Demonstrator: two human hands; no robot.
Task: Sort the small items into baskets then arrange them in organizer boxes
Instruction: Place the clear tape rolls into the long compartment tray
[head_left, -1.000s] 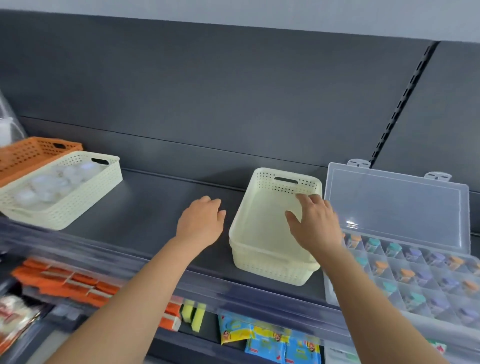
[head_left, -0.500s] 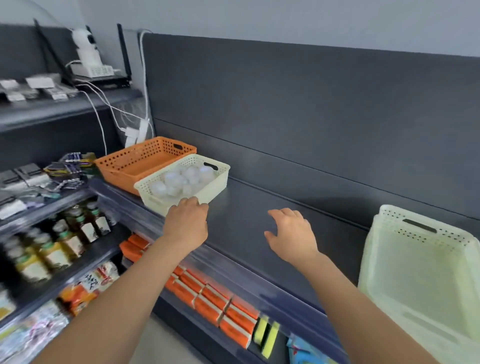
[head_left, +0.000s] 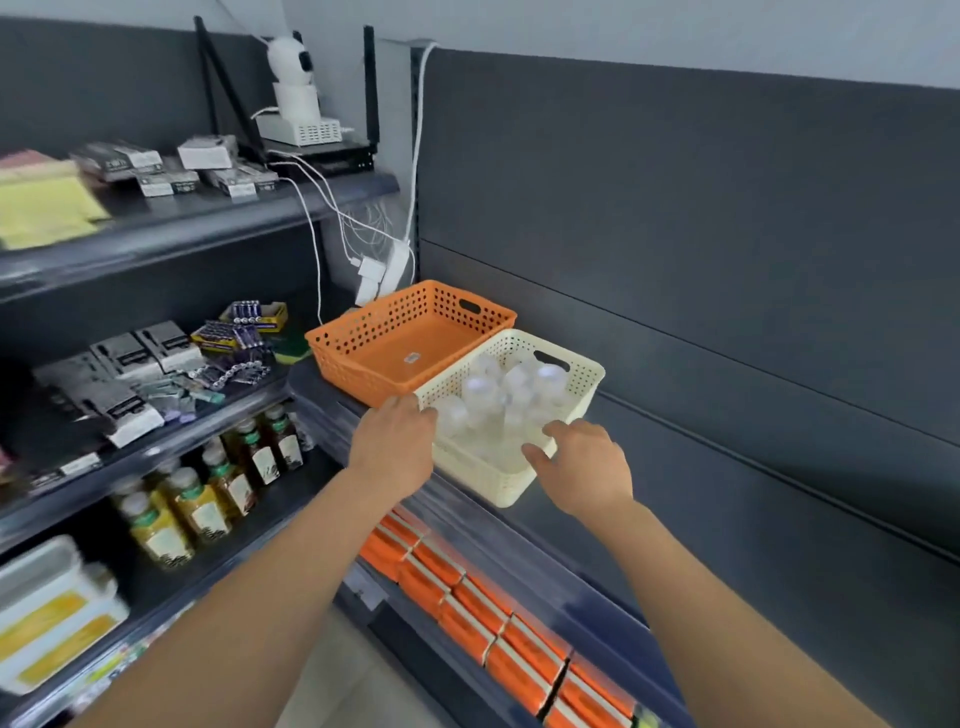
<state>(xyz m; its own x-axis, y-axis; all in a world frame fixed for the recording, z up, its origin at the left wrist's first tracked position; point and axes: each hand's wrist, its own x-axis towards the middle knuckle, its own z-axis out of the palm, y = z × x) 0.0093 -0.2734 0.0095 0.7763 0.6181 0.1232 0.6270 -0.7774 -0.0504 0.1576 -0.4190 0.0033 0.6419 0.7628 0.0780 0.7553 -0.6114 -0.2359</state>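
left hand (head_left: 392, 441) is clamping its grip on the cream basket (head_left: 483, 475) at the near corner, right hand (head_left: 584, 467) is hovering over the front rim, grip apart.

- The shelf (head_left: 727, 519) carries two baskets side by side, and they touch each other.
- The left basket (head_left: 410, 343) stands further back, near the corner of the shelving.
- The right basket (head_left: 511, 480) stands nearer the front edge, with round containers (head_left: 483, 389) in it.
- The left hand (head_left: 392, 441) is at its near left corner, and the right hand (head_left: 582, 467) at its near right side.
- Flat packs (head_left: 467, 597) lie in a row on the shelf below.
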